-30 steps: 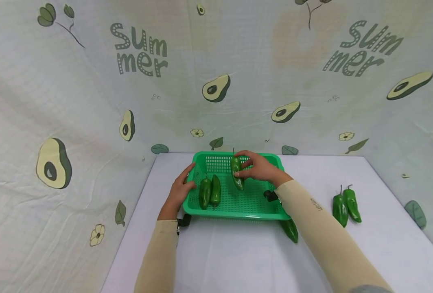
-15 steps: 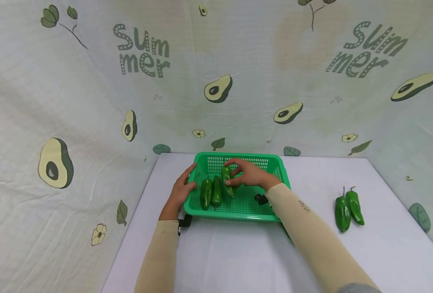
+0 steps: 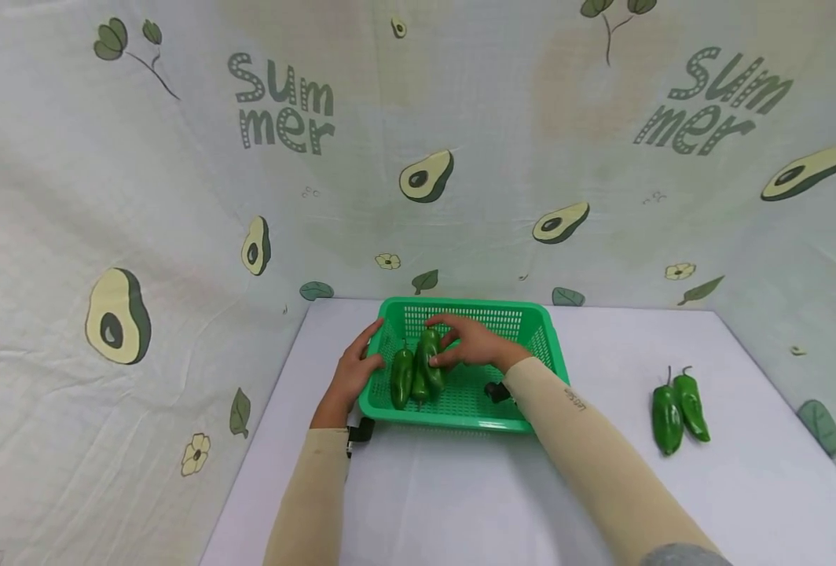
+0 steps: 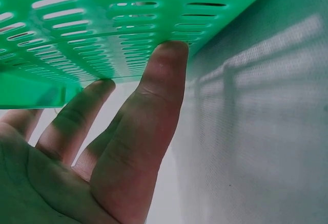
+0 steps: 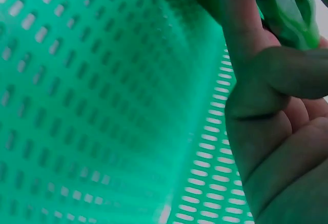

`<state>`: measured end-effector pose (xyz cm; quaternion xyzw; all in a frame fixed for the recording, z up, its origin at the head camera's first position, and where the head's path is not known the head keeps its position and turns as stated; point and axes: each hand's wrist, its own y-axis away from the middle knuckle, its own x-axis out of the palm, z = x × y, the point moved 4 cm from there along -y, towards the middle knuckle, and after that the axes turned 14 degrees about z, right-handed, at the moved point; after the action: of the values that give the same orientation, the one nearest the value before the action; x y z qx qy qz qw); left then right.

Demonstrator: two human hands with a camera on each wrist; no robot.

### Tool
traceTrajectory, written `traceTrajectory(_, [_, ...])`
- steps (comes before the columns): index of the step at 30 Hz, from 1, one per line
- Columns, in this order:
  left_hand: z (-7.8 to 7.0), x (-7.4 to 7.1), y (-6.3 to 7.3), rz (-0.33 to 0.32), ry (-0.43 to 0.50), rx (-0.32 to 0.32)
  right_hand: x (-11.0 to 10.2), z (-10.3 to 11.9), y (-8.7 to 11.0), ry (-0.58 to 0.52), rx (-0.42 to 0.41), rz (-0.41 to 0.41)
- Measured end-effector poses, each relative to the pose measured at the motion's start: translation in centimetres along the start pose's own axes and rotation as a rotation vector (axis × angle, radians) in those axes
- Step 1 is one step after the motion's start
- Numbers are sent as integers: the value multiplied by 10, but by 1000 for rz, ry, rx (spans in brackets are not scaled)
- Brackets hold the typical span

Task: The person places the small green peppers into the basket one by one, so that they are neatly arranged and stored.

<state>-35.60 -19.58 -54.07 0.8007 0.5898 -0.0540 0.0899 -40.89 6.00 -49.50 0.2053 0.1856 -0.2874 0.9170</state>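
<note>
In the head view my right hand pinches a green chili pepper between thumb and fingers, inside the green plastic basket. Beneath and beside it, two more chili peppers lie in the basket's left part, one plainly seen, the other half covered. My left hand rests at the basket's left rim. The left wrist view has its fairly straight fingers touching the slotted wall. Close up in the right wrist view, the held pepper shows between my fingers.
Two more chili peppers, a left one and a right one, lie side by side on the white table at the right. A printed cloth hangs behind the table's back edge.
My right hand has carried its pepper left and lowered it over the peppers at the basket's left side. The left hand stays at the rim. The head view has shifted slightly.
</note>
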Motion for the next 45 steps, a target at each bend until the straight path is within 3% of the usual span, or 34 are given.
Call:
traceTrajectory(7, [5,1,5,1,0,-15,6,-16,-2,-14,25,24])
traceTrajectory(15, [4,1,1,-5,8,2,4,-24,-3,-30,32,13])
traceTrajectory(27, [2,0,0,-4,-5,15,5,-28,-3,67,77,-10])
traceTrajectory(34, [3,0,4,-1,7,7,9,-30,-2,19,93,14])
traceTrajectory(45, [-1,-2,-1,-4,-11,17,7,-29,-2,86,101,-17])
